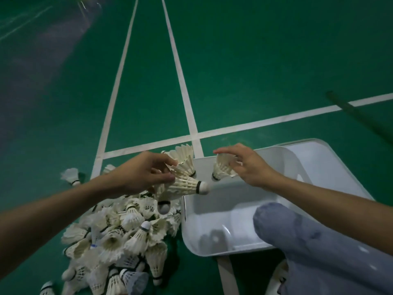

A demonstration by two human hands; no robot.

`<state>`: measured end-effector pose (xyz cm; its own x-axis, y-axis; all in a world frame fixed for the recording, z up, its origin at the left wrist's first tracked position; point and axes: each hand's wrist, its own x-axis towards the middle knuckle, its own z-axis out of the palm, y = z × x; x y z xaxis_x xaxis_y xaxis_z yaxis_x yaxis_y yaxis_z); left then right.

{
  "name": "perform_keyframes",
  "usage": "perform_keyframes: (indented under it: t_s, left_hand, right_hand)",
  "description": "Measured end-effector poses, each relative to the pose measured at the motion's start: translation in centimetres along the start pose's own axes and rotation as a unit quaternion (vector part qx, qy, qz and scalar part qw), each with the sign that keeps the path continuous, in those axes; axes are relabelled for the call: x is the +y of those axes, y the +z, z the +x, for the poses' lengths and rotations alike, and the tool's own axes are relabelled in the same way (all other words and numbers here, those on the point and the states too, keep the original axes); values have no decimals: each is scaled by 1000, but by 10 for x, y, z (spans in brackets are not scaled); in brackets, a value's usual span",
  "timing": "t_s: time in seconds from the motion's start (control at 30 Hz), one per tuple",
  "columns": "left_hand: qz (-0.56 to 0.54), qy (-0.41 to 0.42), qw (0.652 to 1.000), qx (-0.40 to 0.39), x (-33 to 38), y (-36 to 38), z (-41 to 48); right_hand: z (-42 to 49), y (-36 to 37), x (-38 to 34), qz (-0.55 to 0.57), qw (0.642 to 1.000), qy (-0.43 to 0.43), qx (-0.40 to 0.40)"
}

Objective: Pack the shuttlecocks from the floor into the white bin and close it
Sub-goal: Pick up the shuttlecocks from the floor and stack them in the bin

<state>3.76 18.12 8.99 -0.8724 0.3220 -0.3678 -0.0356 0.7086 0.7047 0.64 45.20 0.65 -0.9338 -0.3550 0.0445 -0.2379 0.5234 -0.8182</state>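
The green court floor (255, 60) with its white painted lines (182, 86) fills most of your view. On it, at your lower right, sits the white plastic bin (212, 209), open, its inside looking bare where you can see it; your knee in grey-blue fabric (308, 241) covers its near right corner. Behind the bin lies its white lid (331, 167), flat on the floor and touching the bin's far side.

Just left of the bin, against its wall, is the heap of white feather shuttlecocks (119, 237), spilling toward you, with a few strays at the edges.

Your left hand (140, 175) is closed around a cluster of several shuttlecocks (182, 179), held above the bin's left rim; one cork tip points right over the opening.

Your right hand (251, 165) hovers over the bin's far edge, fingers curled loosely, pinching a single white shuttlecock (223, 170) by its feather skirt, cork end pointing down and left.
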Motion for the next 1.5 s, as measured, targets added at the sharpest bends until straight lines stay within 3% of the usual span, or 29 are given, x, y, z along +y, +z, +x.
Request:
perform_keyframes:
  t_s: [0.2, 0.53, 0.73, 1.0, 1.3, 1.5]
  left_hand:
    - [-3, -19, 1000, -14, -4, 6, 9]
    - [13, -21, 1000, -8, -11, 6, 14]
    - [42, -23, 999, 4, -22, 0, 18]
    - [153, -11, 988, 2, -40, -3, 8]
    - [145, -10, 989, 33, -49, -1, 12]
    - [164, 16, 986, 32, -49, 4, 14]
  right_hand:
    - [-4, 2, 14, 151, 985, 77, 22]
    - [-8, 14, 28, 2, 997, 72, 39]
    - [0, 37, 47, -63, 993, 92, -29]
    - [15, 89, 67, -220, 963, 129, -84]
    - [26, 115, 79, -272, 944, 158, -95]
    - [22, 120, 88, -212, 953, 186, -110]
